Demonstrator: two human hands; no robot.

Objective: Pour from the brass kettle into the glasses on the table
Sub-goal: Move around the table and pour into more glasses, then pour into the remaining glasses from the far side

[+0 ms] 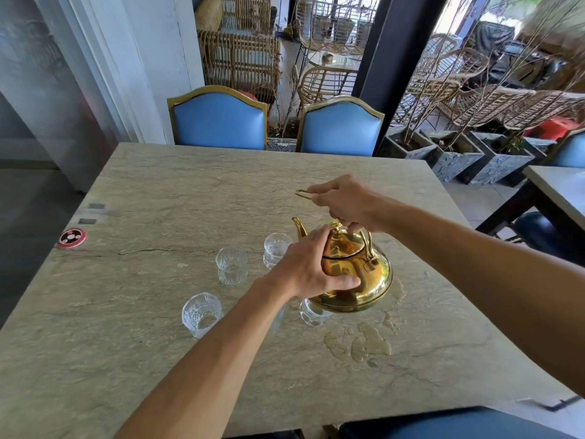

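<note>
The pale grey-green stone counter (pixel 177 191) is seen from above, with all of its far half left bare, so lots of room is had toward the far edge, where two blue padded chairs with gold frames (pixel 220 120) are tucked in. On the left edge a round red and black disc (pixel 72 238) is set, with two small grey tabs (pixel 91 213) just beyond it; no writing on any of these can be made out.

The shiny round brass kettle (pixel 354 274) is found a bit right of centre, spout (pixel 299 228) aimed away and left. Whether it's resting on the stone or lifted a touch can't really be told. Its upright handle is gripped from above by the right hand (pixel 345 202), fingers curled shut around it. The left hand (pixel 311 267) is pressed against the near side of the body, fingers up by the lid knob (pixel 335 225), thumb laid flat along the belly.

Four clear ribbed glasses are counted: one (pixel 231 266) left of the kettle, one (pixel 276 250) right under the spout, one (pixel 201 313) nearer the front, and one (pixel 313 312) half hidden under the kettle's near side. A puddle of spilled liquid (pixel 364 343) is spread just in front.
</note>
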